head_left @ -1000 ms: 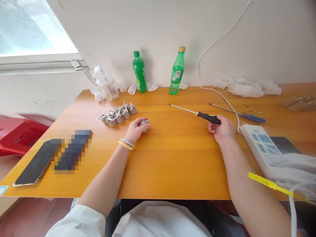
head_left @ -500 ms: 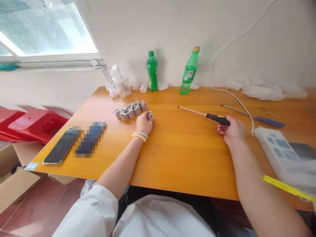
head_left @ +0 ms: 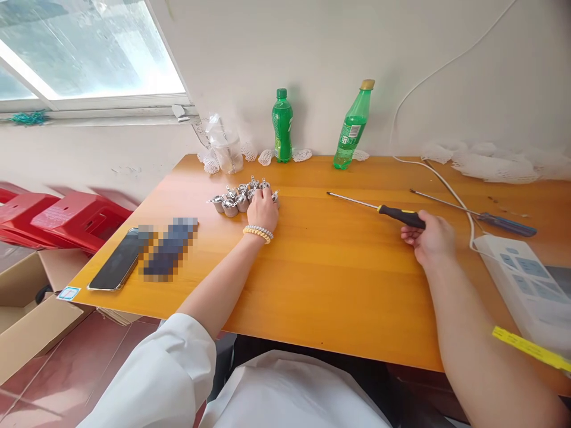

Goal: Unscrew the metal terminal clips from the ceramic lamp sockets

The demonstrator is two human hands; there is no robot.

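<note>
My left hand is at the right end of a cluster of small grey cylinders with metal tabs, which stand close together on the wooden table. Its fingers are closed round one such cylinder; a bit of metal shows past the fingers, and the rest is hidden. A screwdriver with a black and yellow handle is gripped in my right hand. Its shaft points left, over the table.
Two green bottles stand along the wall, one leaning. At right lie a blue-handled screwdriver, a white cable and a power strip. A phone and a blurred dark object lie at left. Red stools are beyond the table edge.
My left hand has moved slightly away from me, up against the cluster, with the cylinder in its fingers. My right hand keeps the screwdriver in much the same place. The view has shifted a little.
</note>
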